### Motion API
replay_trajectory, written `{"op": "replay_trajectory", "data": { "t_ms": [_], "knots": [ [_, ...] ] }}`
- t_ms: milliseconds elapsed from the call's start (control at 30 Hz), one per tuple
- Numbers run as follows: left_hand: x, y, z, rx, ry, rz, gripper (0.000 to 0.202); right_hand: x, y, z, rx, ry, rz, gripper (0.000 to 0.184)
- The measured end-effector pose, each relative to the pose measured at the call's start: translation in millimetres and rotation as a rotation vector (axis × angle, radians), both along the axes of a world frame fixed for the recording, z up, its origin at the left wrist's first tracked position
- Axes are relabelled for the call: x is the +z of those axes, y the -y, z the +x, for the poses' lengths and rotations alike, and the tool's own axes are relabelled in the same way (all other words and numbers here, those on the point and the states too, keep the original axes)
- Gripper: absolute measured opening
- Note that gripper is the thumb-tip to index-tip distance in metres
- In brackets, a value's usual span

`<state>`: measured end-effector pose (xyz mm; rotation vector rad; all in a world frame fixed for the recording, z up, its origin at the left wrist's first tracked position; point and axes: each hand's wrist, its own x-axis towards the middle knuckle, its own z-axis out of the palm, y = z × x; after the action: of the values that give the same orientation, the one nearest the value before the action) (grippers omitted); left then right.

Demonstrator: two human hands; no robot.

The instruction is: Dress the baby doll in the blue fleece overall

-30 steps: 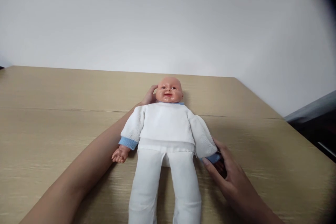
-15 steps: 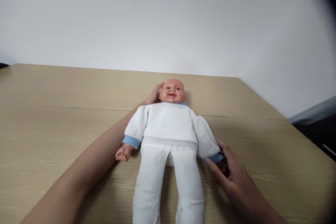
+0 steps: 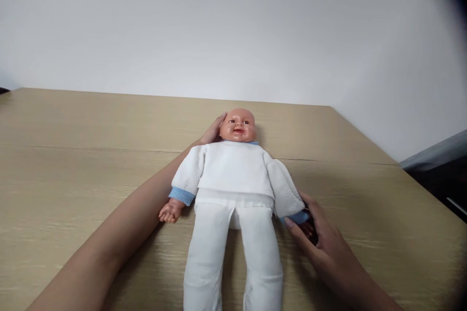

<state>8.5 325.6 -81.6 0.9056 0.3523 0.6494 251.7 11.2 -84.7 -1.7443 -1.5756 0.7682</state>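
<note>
A baby doll [image 3: 235,170] lies on its back on the wooden table, its bald head at the far end. It wears a white fleece top with blue cuffs and collar, and white trousers that run out of view below. My left hand [image 3: 213,130] is cupped against the side of the doll's head; some fingers are hidden beside or behind it. Around the blue cuff of the doll's sleeve on the right, my right hand [image 3: 323,235] is curled, thumb in front and fingers along the outer side. The doll's small hand there is partly covered by mine.
The table [image 3: 91,170] has a thin seam running across it behind the doll's shoulders. A pale wall [image 3: 233,29] rises beyond its far edge. Something dark [image 3: 438,175] stands past the table's right edge.
</note>
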Motion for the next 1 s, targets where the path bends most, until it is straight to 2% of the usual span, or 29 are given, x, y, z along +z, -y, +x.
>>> {"op": "replay_trajectory", "data": {
  "t_ms": [200,300,500,700,1000],
  "knots": [
    [1.5,-0.5,-3.3,0.222,-0.068,-0.032,0.058,-2.7,0.0,2.1,0.013,0.014,0.024,0.062],
    [2.6,1.0,-3.3,0.291,-0.108,-0.027,0.05,-1.6,-0.2,1.3,0.004,0.017,0.018,0.064],
    [3.1,0.4,-3.9,0.2,-0.043,0.033,0.05,1.7,0.9,-0.7,0.009,0.025,0.005,0.064],
    [2.2,-0.1,-3.4,0.231,-0.037,0.036,0.044,1.3,0.4,0.1,0.022,0.026,0.015,0.062],
    [2.5,0.7,-2.4,0.16,-0.038,0.072,0.058,3.1,-0.2,-1.2,0.024,0.054,0.037,0.063]
  ]
}}
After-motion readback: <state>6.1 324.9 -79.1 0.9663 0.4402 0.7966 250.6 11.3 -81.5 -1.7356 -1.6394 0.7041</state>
